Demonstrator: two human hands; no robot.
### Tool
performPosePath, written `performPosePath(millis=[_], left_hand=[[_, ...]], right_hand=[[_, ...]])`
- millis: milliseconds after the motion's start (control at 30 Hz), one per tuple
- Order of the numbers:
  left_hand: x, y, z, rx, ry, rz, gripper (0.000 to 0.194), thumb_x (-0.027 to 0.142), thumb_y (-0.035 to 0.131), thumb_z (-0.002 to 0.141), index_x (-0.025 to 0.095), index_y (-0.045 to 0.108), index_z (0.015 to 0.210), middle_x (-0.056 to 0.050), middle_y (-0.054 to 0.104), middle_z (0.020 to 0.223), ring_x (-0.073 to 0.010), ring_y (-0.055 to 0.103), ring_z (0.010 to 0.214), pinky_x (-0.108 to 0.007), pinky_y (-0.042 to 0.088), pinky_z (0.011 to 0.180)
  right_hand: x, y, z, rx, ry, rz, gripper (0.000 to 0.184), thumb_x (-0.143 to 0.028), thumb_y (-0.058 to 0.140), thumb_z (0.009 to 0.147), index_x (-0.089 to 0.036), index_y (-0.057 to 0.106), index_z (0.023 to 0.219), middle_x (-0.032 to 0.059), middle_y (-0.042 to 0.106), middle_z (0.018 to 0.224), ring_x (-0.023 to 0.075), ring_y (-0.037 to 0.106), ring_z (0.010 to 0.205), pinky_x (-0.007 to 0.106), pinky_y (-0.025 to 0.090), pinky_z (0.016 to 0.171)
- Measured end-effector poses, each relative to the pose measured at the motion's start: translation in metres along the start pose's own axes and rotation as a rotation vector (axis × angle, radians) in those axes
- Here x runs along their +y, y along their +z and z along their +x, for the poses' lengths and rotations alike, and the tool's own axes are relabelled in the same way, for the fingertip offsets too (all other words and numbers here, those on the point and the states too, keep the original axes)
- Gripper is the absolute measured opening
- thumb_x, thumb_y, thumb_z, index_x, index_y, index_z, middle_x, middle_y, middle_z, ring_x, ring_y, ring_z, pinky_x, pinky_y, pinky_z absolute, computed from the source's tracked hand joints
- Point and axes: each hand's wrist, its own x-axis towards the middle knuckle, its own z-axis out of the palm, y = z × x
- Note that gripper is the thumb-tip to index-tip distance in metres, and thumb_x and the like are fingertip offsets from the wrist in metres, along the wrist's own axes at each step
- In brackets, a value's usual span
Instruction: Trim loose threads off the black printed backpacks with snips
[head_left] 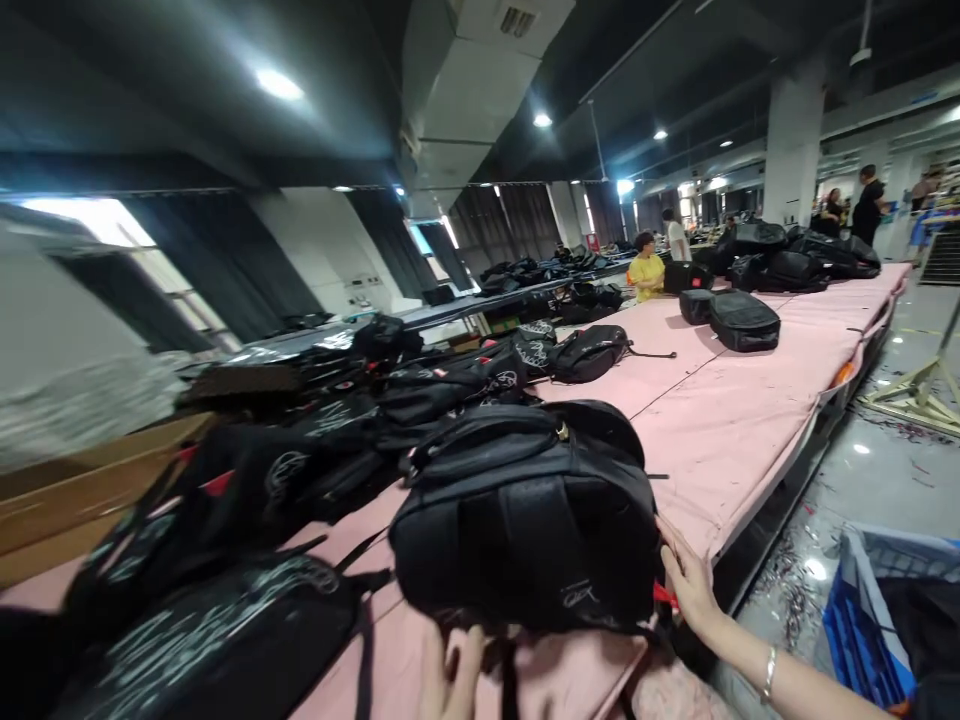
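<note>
A black backpack (pixel 517 530) lies on its side in front of me, a small pale logo near its lower right and a gold-coloured zipper pull on top. My right hand (pixel 690 585) grips its right end, beside a red tab; part of the fingers is hidden behind the bag. At the lower edge, my left hand (pixel 450 675) holds on from below, slightly blurred, its fingertips against the fabric. Black straps hang under the bag over the pink table cover (pixel 750 420). Close by on the left lies another black bag with white lettering (pixel 217 630).
Several black bags (pixel 442 390) are heaped along the table's left side. Farther down are two bags (pixel 742 320) and a large pile (pixel 795 255). A cardboard box (pixel 97 500) stands left, a blue crate (pixel 862 620) right. A person in yellow (pixel 645 268) is beyond the table.
</note>
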Motion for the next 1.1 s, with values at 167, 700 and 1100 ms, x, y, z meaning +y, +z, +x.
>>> performPosePath(millis=[167, 700, 1100], left_hand=[[-0.006, 0.015, 0.005, -0.034, -0.050, -0.031, 0.071, 0.050, 0.046, 0.078, 0.021, 0.024, 0.138, -0.007, 0.027, 0.146, -0.0235, 0.024, 0.133, -0.038, 0.024, 0.108], [0.085, 0.001, -0.034, 0.077, 0.481, 0.083, 0.066, 0.041, 0.043, 0.084, 0.023, 0.015, 0.141, -0.004, 0.015, 0.150, -0.0232, 0.013, 0.136, -0.040, 0.013, 0.111], [0.089, 0.013, -0.020, 0.250, 0.639, 0.333, 0.071, 0.035, 0.059, 0.077, 0.023, 0.025, 0.137, -0.013, 0.034, 0.140, -0.0265, 0.032, 0.128, -0.045, 0.028, 0.104]], right_hand=[[0.007, 0.005, -0.019, -0.124, -0.040, -0.102, 0.045, -0.032, 0.039, 0.090, -0.026, 0.038, 0.134, 0.0039, 0.032, 0.143, 0.0184, 0.026, 0.132, 0.042, 0.021, 0.109], [-0.063, 0.010, -0.053, -0.603, -0.165, -0.199, 0.059, -0.002, 0.037, 0.061, -0.025, 0.060, 0.111, 0.0040, 0.068, 0.097, 0.0190, 0.065, 0.084, 0.031, 0.055, 0.073], [-0.142, 0.057, 0.044, -0.306, 0.025, 0.018, 0.045, -0.037, 0.041, 0.087, -0.018, 0.044, 0.127, 0.0128, 0.056, 0.118, 0.0104, 0.058, 0.052, 0.028, 0.054, 0.056]])
